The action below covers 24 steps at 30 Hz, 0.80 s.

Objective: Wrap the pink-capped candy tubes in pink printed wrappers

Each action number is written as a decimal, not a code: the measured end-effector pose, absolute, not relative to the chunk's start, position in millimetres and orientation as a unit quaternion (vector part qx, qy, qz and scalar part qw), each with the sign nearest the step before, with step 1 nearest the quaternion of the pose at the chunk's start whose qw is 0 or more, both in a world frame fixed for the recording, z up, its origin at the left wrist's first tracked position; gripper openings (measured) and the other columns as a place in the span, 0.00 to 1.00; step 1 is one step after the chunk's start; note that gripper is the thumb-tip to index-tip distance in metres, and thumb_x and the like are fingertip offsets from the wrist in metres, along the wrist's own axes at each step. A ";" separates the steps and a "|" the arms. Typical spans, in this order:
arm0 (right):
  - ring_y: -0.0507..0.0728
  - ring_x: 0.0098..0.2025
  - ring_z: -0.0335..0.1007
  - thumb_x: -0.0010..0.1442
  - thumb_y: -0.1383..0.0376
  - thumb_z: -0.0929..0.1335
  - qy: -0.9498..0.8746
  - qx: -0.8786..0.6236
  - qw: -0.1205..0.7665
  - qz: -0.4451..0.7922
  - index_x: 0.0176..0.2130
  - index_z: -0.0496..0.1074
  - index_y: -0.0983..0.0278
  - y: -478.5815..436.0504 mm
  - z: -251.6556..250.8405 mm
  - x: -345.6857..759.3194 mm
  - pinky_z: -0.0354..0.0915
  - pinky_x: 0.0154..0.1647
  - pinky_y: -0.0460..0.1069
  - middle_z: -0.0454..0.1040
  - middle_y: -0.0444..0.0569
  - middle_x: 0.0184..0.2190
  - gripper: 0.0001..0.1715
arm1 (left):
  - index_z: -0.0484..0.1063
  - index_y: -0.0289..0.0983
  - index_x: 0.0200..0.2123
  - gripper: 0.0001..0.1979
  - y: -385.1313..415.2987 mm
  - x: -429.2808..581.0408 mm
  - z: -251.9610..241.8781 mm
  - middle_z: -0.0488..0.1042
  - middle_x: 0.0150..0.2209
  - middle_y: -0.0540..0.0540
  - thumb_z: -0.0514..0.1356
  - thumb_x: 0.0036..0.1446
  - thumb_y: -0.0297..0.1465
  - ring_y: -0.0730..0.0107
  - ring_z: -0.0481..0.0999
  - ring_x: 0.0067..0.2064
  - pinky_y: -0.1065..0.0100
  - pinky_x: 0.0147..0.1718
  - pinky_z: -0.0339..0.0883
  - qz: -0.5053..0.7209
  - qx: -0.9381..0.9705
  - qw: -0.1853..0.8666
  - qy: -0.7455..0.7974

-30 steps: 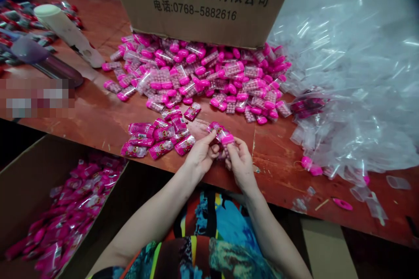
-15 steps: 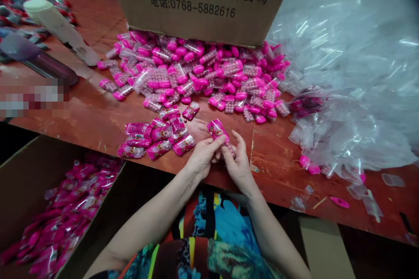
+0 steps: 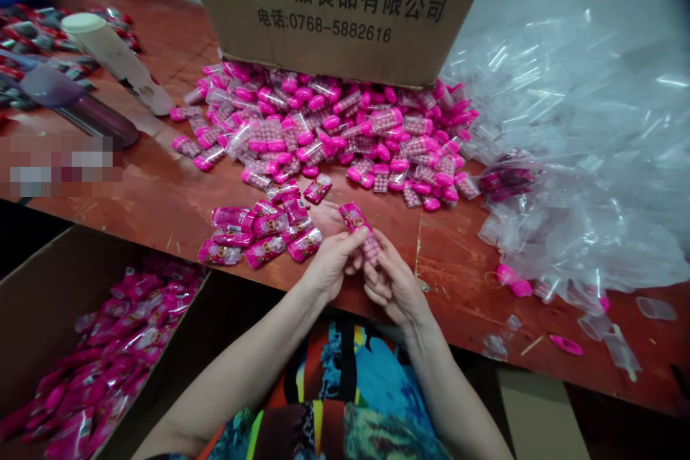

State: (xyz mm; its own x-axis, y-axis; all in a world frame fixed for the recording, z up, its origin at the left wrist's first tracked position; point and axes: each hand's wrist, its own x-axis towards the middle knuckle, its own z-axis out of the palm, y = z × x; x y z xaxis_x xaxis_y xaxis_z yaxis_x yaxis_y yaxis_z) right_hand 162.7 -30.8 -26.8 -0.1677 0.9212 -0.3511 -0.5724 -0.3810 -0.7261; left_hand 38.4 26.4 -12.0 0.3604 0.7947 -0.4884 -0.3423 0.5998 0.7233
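Between the fingers of my left hand is a pink printed sleeve, pinched under the thumb. From its lower end a clear candy bottle full of pink beads sticks out. My right hand has its fingers closed around that bottle's lower part, so its bottom end is hidden. Left of my hands lies a group of sleeved candy bottles in shiny pink print. Behind them spreads a large heap of unsleeved candy bottles with bright pink caps.
A large cardboard carton rises behind the heap. Clear plastic sheeting covers the right side. An open box of sleeved bottles stands below the table edge at left. Two larger bottles, one white-capped, lean at the left.
The view has shifted slightly. My right fingers have gone from partly spread to curled around the bottle, and more of its beads show below the sleeve.
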 end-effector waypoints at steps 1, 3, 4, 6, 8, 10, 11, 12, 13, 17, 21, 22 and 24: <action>0.44 0.14 0.38 0.66 0.53 0.68 -0.217 -0.392 0.507 0.737 0.65 0.55 0.54 -30.1 -26.3 163.4 0.42 0.12 0.40 0.67 0.35 0.22 0.34 | 0.70 0.34 0.27 0.20 26.2 38.5 -13.4 0.64 0.18 0.53 0.68 0.54 0.45 0.81 0.60 0.19 0.75 0.19 0.45 0.368 0.250 0.794 0.414; 0.44 0.14 0.40 0.66 0.54 0.68 -0.248 -0.422 0.513 0.705 0.67 0.53 0.53 -29.7 -28.3 164.0 0.44 0.13 0.40 0.66 0.34 0.22 0.36 | 0.69 0.34 0.28 0.19 24.7 39.7 -17.0 0.62 0.17 0.54 0.68 0.55 0.45 0.81 0.58 0.19 0.75 0.19 0.44 0.368 0.238 0.813 0.384; 0.45 0.15 0.46 0.66 0.54 0.69 -0.279 -0.452 0.520 0.669 0.67 0.52 0.53 -30.0 -30.3 163.9 0.48 0.14 0.40 0.68 0.35 0.23 0.37 | 0.70 0.34 0.28 0.20 23.4 40.8 -18.9 0.61 0.17 0.55 0.68 0.54 0.45 0.81 0.57 0.18 0.74 0.19 0.43 0.360 0.237 0.817 0.382; 0.48 0.20 0.60 0.65 0.55 0.70 -0.346 -0.512 0.527 0.584 0.68 0.53 0.53 -30.5 -35.0 163.5 0.59 0.19 0.42 0.71 0.39 0.27 0.38 | 0.70 0.33 0.29 0.20 20.1 43.4 -21.9 0.60 0.16 0.56 0.69 0.53 0.45 0.82 0.54 0.17 0.74 0.18 0.40 0.344 0.242 0.815 0.398; 0.50 0.24 0.66 0.65 0.56 0.71 -0.380 -0.538 0.526 0.538 0.68 0.54 0.53 -29.9 -37.8 163.8 0.64 0.24 0.44 0.73 0.40 0.30 0.39 | 0.71 0.33 0.29 0.21 16.7 45.7 -22.9 0.59 0.16 0.57 0.69 0.52 0.46 0.83 0.52 0.17 0.73 0.18 0.38 0.334 0.243 0.806 0.423; 0.48 0.20 0.62 0.65 0.54 0.70 -0.368 -0.525 0.522 0.563 0.69 0.51 0.53 -27.4 -37.5 165.0 0.62 0.20 0.43 0.71 0.38 0.27 0.40 | 0.71 0.33 0.28 0.22 13.9 46.3 -22.0 0.60 0.17 0.56 0.70 0.51 0.47 0.83 0.53 0.17 0.74 0.18 0.39 0.332 0.241 0.803 0.432; 0.48 0.17 0.57 0.65 0.53 0.70 -0.352 -0.510 0.523 0.586 0.69 0.49 0.53 -25.7 -36.5 165.5 0.58 0.17 0.43 0.69 0.36 0.25 0.41 | 0.70 0.34 0.27 0.22 12.7 45.8 -21.4 0.62 0.18 0.55 0.70 0.51 0.47 0.83 0.55 0.17 0.74 0.18 0.39 0.332 0.243 0.803 0.431; 0.47 0.14 0.52 0.65 0.52 0.70 -0.334 -0.494 0.523 0.609 0.69 0.48 0.54 -23.8 -35.1 165.6 0.55 0.15 0.42 0.67 0.34 0.22 0.42 | 0.69 0.34 0.26 0.22 11.7 44.9 -20.7 0.63 0.18 0.54 0.70 0.52 0.47 0.83 0.56 0.17 0.74 0.18 0.40 0.329 0.249 0.805 0.426; 0.46 0.13 0.48 0.65 0.51 0.70 -0.318 -0.479 0.518 0.633 0.69 0.48 0.55 -22.1 -33.6 164.9 0.52 0.13 0.42 0.66 0.33 0.20 0.43 | 0.68 0.34 0.25 0.23 10.8 43.4 -20.3 0.64 0.19 0.53 0.69 0.52 0.47 0.83 0.57 0.18 0.74 0.18 0.41 0.325 0.257 0.808 0.419; 0.47 0.11 0.45 0.65 0.47 0.68 -0.309 -0.456 0.475 0.686 0.66 0.52 0.60 -16.4 -29.1 155.0 0.47 0.11 0.41 0.66 0.32 0.17 0.41 | 0.68 0.34 0.24 0.24 7.9 31.9 -18.7 0.65 0.18 0.52 0.66 0.56 0.48 0.81 0.60 0.18 0.74 0.18 0.44 0.307 0.281 0.812 0.410; 0.49 0.12 0.52 0.68 0.45 0.61 -0.402 -0.501 0.448 0.622 0.64 0.58 0.61 0.7 -27.2 157.3 0.50 0.13 0.44 0.71 0.37 0.21 0.34 | 0.72 0.36 0.39 0.22 11.9 9.1 -13.6 0.75 0.29 0.48 0.65 0.57 0.50 0.79 0.64 0.20 0.76 0.17 0.49 0.431 0.206 0.776 0.413; 0.50 0.15 0.55 0.69 0.47 0.61 -0.437 -0.532 0.450 0.568 0.62 0.61 0.61 9.8 -26.8 163.3 0.54 0.15 0.44 0.71 0.39 0.22 0.31 | 0.71 0.37 0.44 0.25 14.0 2.6 -12.5 0.77 0.34 0.46 0.64 0.57 0.52 0.79 0.65 0.20 0.76 0.16 0.50 0.469 0.184 0.760 0.412; 0.53 0.22 0.65 0.69 0.52 0.62 -0.507 -0.611 0.454 0.405 0.56 0.69 0.63 33.9 -25.9 179.8 0.63 0.26 0.47 0.73 0.43 0.25 0.24 | 0.70 0.38 0.48 0.30 18.1 -7.8 -12.2 0.79 0.41 0.42 0.62 0.56 0.57 0.78 0.66 0.20 0.76 0.14 0.50 0.504 0.157 0.738 0.420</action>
